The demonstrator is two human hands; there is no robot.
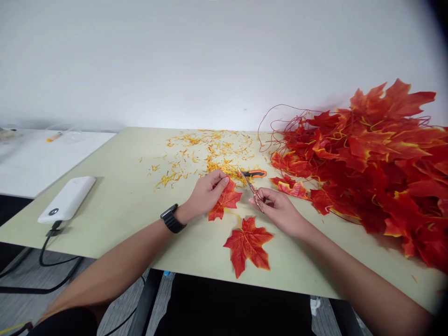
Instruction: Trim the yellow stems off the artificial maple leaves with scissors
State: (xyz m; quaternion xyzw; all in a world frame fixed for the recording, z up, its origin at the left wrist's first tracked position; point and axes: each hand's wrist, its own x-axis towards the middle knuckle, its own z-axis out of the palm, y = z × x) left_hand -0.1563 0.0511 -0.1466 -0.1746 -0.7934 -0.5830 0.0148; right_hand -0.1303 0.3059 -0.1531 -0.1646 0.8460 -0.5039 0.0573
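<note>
My left hand (209, 192), with a black watch on its wrist, pinches the edge of a red artificial maple leaf (229, 198) between thumb and fingers. In my right hand (280, 207) is a pair of small copper-coloured scissors (257, 196), its blades pointing up and left, a little apart from the held leaf. Nearer the table's front edge lies a second red maple leaf (248, 245), its yellow stem running up toward the first. Behind my hands, a tool with black and orange handles (255, 173) rests partly among yellow trimmings (224, 165).
A large heap of red maple leaves (378, 163) with thin red wires covers the table's right side. At the left, a white power bank (68, 198) has a black cable plugged in. A white wall stands behind the pale table (115, 163); a white table (21, 163) adjoins it.
</note>
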